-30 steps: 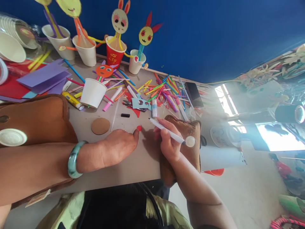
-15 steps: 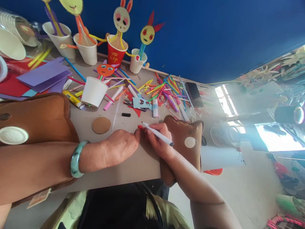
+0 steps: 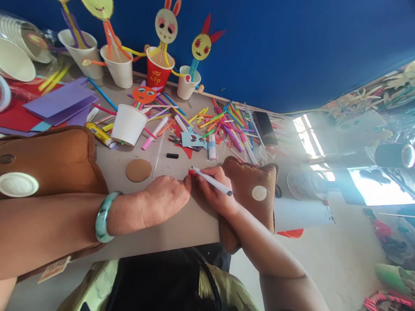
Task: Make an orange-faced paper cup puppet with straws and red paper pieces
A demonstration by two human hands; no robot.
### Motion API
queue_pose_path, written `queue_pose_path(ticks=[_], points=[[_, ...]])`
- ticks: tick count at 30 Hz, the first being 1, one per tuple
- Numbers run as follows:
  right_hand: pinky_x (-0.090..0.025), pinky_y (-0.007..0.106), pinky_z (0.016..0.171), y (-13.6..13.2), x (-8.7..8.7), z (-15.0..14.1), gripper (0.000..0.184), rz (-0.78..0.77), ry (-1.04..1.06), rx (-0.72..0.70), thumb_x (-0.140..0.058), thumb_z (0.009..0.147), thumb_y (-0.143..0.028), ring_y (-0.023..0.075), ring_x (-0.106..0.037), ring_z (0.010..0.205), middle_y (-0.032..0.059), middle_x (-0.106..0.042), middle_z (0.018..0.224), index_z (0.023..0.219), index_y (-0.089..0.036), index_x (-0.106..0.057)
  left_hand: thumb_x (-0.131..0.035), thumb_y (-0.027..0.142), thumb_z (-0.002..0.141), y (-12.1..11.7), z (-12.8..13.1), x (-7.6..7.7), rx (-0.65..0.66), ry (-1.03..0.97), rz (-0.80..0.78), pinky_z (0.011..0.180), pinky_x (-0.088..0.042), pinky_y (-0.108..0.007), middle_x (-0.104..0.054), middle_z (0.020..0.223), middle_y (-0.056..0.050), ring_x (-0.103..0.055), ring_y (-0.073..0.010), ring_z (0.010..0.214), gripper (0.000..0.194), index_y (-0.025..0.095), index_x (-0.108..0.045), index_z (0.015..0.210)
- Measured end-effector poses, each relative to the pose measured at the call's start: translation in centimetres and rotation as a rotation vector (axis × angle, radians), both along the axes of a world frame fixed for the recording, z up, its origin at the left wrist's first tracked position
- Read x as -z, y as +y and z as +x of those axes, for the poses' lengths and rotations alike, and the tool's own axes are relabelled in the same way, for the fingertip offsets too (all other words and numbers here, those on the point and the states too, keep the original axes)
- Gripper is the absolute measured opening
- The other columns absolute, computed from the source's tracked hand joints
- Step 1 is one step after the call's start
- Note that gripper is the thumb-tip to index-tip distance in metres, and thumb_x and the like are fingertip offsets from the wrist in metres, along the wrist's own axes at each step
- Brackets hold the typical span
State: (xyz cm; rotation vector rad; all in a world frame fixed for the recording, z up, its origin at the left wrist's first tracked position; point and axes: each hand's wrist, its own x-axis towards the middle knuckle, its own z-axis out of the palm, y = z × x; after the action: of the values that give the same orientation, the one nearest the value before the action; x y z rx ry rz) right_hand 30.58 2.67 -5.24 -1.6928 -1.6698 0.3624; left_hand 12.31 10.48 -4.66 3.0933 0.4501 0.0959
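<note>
A brown cushion (image 3: 52,157), cut off at the left edge, is partly hidden by the left forearm (image 3: 58,231), the left hand (image 3: 154,201) has curled fingers whose grip I cannot tell, and the right hand (image 3: 216,192) pinches a white marker (image 3: 214,182), its tip by a partly covered red piece (image 3: 192,172) between both hands.

Strong window (image 3: 381,185) glare from right, hazy there; soft shadow under right hand (image 3: 215,188) on worktop (image 3: 184,231); right edge stretched, blurred.
</note>
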Motion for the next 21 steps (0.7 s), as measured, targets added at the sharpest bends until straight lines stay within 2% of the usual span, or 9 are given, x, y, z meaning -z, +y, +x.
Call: queue_pose_path(ticks=[7, 15, 21], points=[[-0.052, 0.026, 0.055, 0.02, 0.04, -0.08, 0.009, 0.026, 0.129, 0.051, -0.059, 0.096, -0.03, 0.0141, -0.065, 0.061, 0.0029, -0.071, 0.081, 0.099, -0.022, -0.058, -0.053, -0.002, 0.08, 0.0, 0.28, -0.19, -0.01, 0.056, -0.02, 0.048, -0.046, -0.031, -0.064, 0.058, -0.004, -0.065, -0.0223, 0.051, 0.045, 0.001, -0.062, 0.124], [-0.047, 0.021, 0.049, 0.27, -0.31, -0.21, 0.006, 0.056, 0.012, 0.024, -0.061, 0.093, -0.027, 0.0106, -0.059, 0.051, -0.0011, -0.068, 0.068, 0.09, -0.022, -0.059, -0.054, 0.001, 0.082, -0.06, 0.27, 0.24, -0.016, 0.044, -0.024, 0.051, -0.049, -0.032, -0.065, 0.059, -0.005, -0.067, -0.0229, 0.053, 0.045, 0.0, -0.059, 0.126], [-0.046, 0.021, 0.049, 0.4, -0.37, -0.37, 0.008, 0.029, 0.012, 0.036, -0.062, 0.093, -0.027, 0.0102, -0.057, 0.049, -0.0016, -0.067, 0.066, 0.087, -0.022, -0.059, -0.053, -0.001, 0.081, -0.13, 0.13, 0.15, -0.001, 0.036, -0.013, 0.05, -0.048, -0.03, -0.065, 0.06, -0.005, -0.066, -0.0216, 0.053, 0.047, -0.001, -0.058, 0.128]])
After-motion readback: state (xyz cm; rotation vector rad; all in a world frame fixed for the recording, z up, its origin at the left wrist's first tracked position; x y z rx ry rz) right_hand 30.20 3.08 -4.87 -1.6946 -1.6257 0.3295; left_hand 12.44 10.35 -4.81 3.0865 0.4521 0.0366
